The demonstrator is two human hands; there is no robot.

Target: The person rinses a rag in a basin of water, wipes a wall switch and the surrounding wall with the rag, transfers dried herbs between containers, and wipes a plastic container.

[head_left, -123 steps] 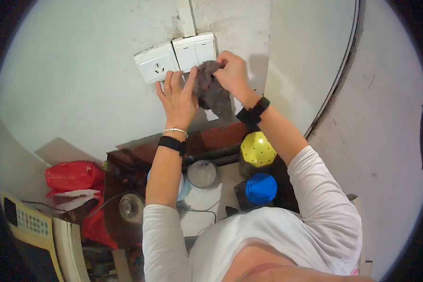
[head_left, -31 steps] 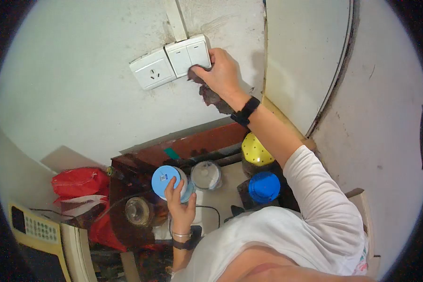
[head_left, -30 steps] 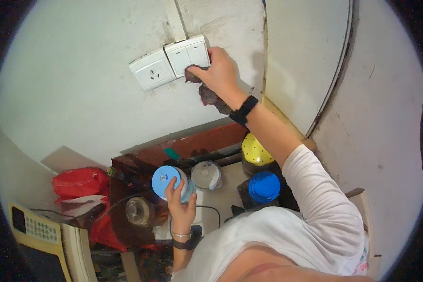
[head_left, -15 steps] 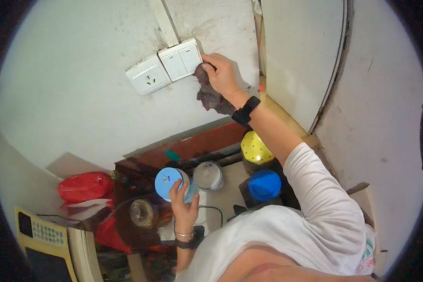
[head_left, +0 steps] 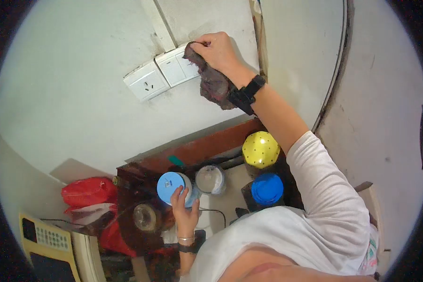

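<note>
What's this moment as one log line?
right hand: gripping dark cloth at switch panel | left hand: open at blue-lidded container

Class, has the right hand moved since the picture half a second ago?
Yes. The right hand has moved up, from beside the right edge of the double wall switch to its upper right corner.

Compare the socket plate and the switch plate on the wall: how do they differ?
The socket plate has small slots; the switch plate has rocker panels. The dark cloth in the right hand covers part of the switch plate in this view, while the socket plate is fully visible. Both are white, tilted and mounted on the wall.
</note>
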